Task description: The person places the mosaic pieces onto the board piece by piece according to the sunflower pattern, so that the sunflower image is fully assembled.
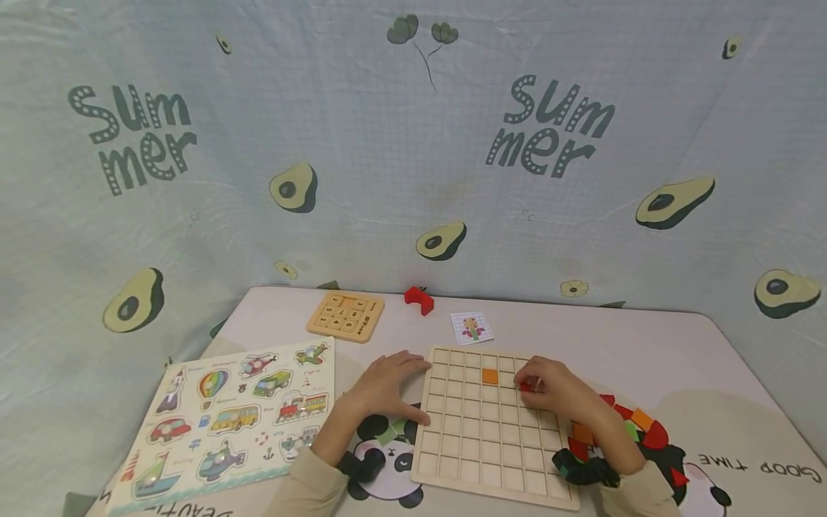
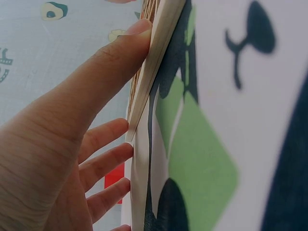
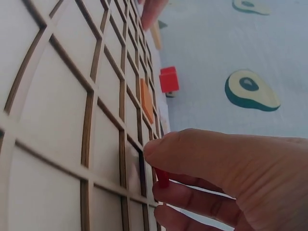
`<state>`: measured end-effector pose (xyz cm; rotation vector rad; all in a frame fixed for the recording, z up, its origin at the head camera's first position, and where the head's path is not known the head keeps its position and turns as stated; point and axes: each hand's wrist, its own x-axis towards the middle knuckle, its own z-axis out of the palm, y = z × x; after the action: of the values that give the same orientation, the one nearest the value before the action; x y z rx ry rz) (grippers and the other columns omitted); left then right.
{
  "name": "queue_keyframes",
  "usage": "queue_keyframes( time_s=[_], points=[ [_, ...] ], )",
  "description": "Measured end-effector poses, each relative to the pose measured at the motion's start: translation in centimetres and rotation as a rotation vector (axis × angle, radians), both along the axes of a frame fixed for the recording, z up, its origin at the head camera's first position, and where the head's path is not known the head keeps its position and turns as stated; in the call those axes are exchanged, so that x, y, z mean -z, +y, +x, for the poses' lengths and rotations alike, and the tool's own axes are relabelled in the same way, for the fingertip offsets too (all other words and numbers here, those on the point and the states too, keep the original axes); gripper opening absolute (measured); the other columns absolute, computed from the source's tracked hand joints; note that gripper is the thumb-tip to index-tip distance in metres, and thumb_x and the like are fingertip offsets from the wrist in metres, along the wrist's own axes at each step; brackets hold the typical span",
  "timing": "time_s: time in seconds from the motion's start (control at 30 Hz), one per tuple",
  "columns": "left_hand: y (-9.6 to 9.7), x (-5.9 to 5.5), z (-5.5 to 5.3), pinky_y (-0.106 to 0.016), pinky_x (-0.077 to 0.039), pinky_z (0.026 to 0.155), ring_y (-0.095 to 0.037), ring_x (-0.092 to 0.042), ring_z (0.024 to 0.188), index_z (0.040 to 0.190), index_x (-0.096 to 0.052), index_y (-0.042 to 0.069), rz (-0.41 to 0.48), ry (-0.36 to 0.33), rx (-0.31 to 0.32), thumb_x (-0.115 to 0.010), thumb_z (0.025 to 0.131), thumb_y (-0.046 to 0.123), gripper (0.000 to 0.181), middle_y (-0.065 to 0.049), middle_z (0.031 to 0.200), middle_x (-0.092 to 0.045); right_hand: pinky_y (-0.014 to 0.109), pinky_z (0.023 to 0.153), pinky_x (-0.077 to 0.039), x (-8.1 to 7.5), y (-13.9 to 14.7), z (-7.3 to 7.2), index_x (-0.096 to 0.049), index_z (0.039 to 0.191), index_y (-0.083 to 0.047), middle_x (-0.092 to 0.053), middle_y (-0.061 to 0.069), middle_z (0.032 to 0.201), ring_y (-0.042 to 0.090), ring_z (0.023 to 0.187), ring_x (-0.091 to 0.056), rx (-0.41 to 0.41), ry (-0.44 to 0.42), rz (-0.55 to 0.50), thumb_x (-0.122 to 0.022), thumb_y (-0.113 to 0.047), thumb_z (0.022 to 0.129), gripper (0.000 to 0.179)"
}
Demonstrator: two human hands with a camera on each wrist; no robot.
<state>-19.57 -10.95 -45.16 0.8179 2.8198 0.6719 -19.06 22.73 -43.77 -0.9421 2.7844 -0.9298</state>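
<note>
A wooden grid board (image 1: pixel 491 434) lies on the table in front of me, and one orange square tile (image 1: pixel 490 376) sits in a cell near its far side. My left hand (image 1: pixel 381 388) is spread at the board's left edge; its thumb and fingertips touch the rim in the left wrist view. Over the upper right cells, my right hand (image 1: pixel 557 393) pinches a small red tile (image 3: pixel 161 178) between thumb and fingers. That tile is mostly covered by the fingers, so its full shape is hidden.
Loose coloured tiles (image 1: pixel 642 419) lie right of the board, partly behind the right forearm. A vehicle picture puzzle (image 1: pixel 258 424) is at the left. Along the back are a number sliding puzzle (image 1: pixel 345 317), a red curved block (image 1: pixel 420 299) and a flower pattern card (image 1: pixel 460 329).
</note>
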Motion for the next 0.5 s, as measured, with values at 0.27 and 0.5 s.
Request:
queue_keyframes(
  time_s=[0.27, 0.5],
  points=[
    [-0.1, 0.0, -0.1, -0.059, -0.024, 0.115, -0.032, -0.036, 0.140, 0.137, -0.056, 0.017, 0.004, -0.011, 0.002, -0.084, 0.066, 0.053, 0.084, -0.004, 0.143, -0.051, 0.024, 0.065, -0.053, 0.1, -1.1, -0.6, -0.069, 0.093, -0.002, -0.061, 0.001, 0.086, 0.012, 0.076, -0.056, -0.025, 0.055, -0.015, -0.073, 0.001, 0.081, 0.013],
    [0.0, 0.0, -0.2, -0.060, -0.024, 0.115, -0.032, -0.036, 0.140, 0.137, -0.056, 0.018, 0.012, -0.010, 0.003, -0.085, 0.066, 0.052, 0.084, -0.004, 0.143, -0.051, 0.022, 0.062, -0.050, 0.6, -1.8, -1.0, -0.068, 0.089, -0.004, -0.060, 0.000, 0.084, 0.009, 0.072, -0.054, -0.009, 0.046, -0.032, -0.073, 0.002, 0.081, 0.010]
  ],
)
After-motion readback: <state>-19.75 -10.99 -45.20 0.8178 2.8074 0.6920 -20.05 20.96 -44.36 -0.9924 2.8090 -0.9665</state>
